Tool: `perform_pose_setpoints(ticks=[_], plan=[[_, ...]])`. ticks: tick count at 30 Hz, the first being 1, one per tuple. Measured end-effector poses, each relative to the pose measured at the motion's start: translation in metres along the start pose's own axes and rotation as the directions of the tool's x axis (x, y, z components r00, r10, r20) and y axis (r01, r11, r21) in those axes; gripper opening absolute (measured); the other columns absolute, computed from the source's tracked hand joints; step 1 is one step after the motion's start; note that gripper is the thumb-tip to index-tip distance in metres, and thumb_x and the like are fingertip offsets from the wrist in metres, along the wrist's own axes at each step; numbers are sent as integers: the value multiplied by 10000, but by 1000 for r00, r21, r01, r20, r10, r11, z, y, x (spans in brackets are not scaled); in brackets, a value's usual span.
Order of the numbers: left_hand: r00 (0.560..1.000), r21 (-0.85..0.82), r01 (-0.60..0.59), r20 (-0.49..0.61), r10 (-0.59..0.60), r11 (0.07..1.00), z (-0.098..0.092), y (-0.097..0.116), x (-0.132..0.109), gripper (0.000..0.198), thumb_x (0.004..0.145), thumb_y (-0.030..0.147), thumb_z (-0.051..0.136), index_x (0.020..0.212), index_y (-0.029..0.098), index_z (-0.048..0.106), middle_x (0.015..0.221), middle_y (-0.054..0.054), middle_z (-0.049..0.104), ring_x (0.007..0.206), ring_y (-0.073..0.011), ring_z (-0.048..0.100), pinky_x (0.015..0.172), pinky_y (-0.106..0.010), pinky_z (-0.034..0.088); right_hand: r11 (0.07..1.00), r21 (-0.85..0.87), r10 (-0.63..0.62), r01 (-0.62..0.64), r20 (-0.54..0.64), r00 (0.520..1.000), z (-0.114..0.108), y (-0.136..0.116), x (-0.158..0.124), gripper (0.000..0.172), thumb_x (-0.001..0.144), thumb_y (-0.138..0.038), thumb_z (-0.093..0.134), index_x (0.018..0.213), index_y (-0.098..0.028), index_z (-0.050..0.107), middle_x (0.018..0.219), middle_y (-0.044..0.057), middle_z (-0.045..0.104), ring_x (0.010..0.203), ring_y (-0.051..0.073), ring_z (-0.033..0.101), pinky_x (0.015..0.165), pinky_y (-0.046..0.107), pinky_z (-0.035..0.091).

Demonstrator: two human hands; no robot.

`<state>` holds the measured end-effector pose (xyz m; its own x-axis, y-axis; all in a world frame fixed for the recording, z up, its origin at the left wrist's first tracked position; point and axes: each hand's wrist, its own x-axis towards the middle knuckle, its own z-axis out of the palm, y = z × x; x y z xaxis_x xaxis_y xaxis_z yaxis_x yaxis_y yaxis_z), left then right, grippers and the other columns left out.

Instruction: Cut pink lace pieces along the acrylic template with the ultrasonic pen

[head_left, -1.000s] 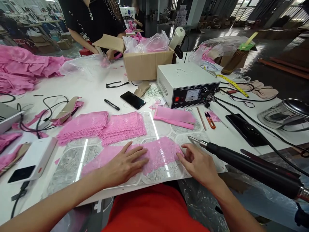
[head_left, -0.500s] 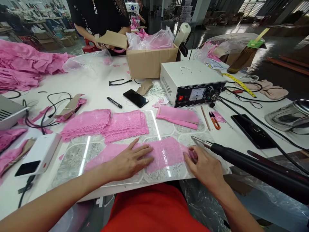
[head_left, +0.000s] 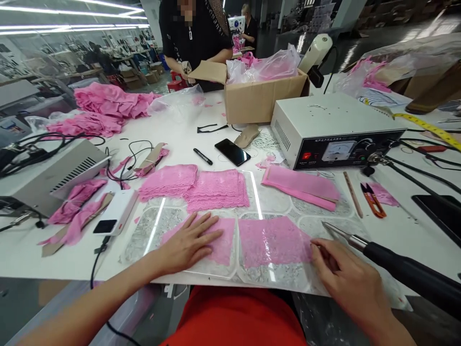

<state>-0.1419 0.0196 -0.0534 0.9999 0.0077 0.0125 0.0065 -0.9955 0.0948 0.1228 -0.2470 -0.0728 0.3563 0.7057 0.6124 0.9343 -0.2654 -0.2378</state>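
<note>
Fingers spread, my left hand lies flat on a thin pink fabric piece and covers part of it. To its right, across a narrow gap, a second pink lace piece lies flat on the clear patterned mat. My right hand pinches that piece's right corner between thumb and fingertips. Just above this hand, the metal tip of a black-handled tool points left. Beyond my hands sit two stacks of pink lace pieces and a folded pink strip.
A grey control box with cables stands behind, next to a cardboard box of pink goods. Orange snips, a marker, a phone and a white power bank lie around. A person in black stands across the table.
The right lace piece has shifted right with my right hand, and a gap now shows between the two pieces. My left hand stays flat on the left piece. The view has turned left.
</note>
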Motion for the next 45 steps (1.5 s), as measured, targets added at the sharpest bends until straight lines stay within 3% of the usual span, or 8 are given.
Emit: perform_pose_setpoints(ticks=[4, 8, 15, 19, 22, 28, 37, 45], plan=[[998, 68, 58, 3, -58, 996, 5, 14, -4, 501, 1020, 337, 465, 1505, 259, 371, 1582, -132, 338, 1475, -335, 293, 1161, -594, 279, 997, 31, -69, 69, -6, 998, 15, 3, 28, 186, 957, -285, 474, 913, -187, 626, 768, 10, 698, 595, 113, 638, 566, 239, 450], [996, 38, 49, -80, -46, 998, -13, 15, 27, 344, 1023, 243, 422, 1337, 196, 555, 1413, -146, 552, 1341, -281, 485, 1136, -526, 335, 988, 124, -97, 91, 41, 994, 29, 6, 47, 176, 947, -267, 484, 891, -199, 636, 761, -16, 688, 559, 88, 609, 537, 220, 442], [997, -105, 31, -64, -38, 994, -47, -11, 173, 126, 941, 192, 583, 992, 164, 695, 1028, -77, 661, 987, -204, 618, 907, -348, 445, 963, 257, 63, -87, 100, 993, 40, 18, 45, 170, 915, -270, 501, 844, -203, 641, 730, -6, 681, 586, 112, 613, 567, 232, 467], [1000, -127, 11, -25, -14, 992, -39, -15, 248, 104, 898, 204, 645, 983, 176, 697, 1057, -63, 641, 1009, -207, 609, 894, -356, 442, 955, 274, 91, -116, 102, 991, 37, 16, 42, 169, 919, -256, 496, 860, -196, 641, 737, 5, 683, 603, 119, 628, 587, 234, 485], [1000, -119, 15, 18, -13, 993, -26, -17, 277, 110, 893, 237, 665, 971, 161, 683, 1062, -61, 641, 1035, -219, 604, 917, -403, 467, 960, 258, 80, -106, 110, 991, 35, 13, 43, 189, 928, -247, 476, 852, -193, 641, 722, 14, 679, 590, 120, 623, 570, 231, 480], [998, -99, 15, 61, -9, 995, -11, -22, 288, 318, 964, 350, 603, 1211, 149, 594, 1216, -93, 614, 1064, -223, 625, 916, -442, 542, 970, 239, 31, -54, 97, 995, 31, 9, 44, 193, 929, -190, 464, 853, -192, 642, 714, 16, 673, 590, 117, 620, 575, 230, 475], [993, -140, 14, 117, 2, 990, -40, -30, 296, 321, 966, 350, 601, 1217, 149, 591, 1209, -93, 616, 1043, -217, 633, 892, -427, 555, 961, 220, 175, -167, -19, 984, 40, 19, 46, 134, 905, -200, 497, 976, -189, 611, 787, 22, 668, 635, 131, 614, 609, 255, 496], [990, -211, -55, 116, 81, 976, -52, -34, 300, 290, 964, 360, 603, 1153, 140, 614, 1144, -76, 637, 993, -202, 642, 868, -407, 558, 946, -170, 266, -276, -79, 961, 54, 15, 95, 311, 843, -210, 540, 1147, -153, 576, 1110, 160, 623, 1001, 288, 573, 840, 407, 465]])
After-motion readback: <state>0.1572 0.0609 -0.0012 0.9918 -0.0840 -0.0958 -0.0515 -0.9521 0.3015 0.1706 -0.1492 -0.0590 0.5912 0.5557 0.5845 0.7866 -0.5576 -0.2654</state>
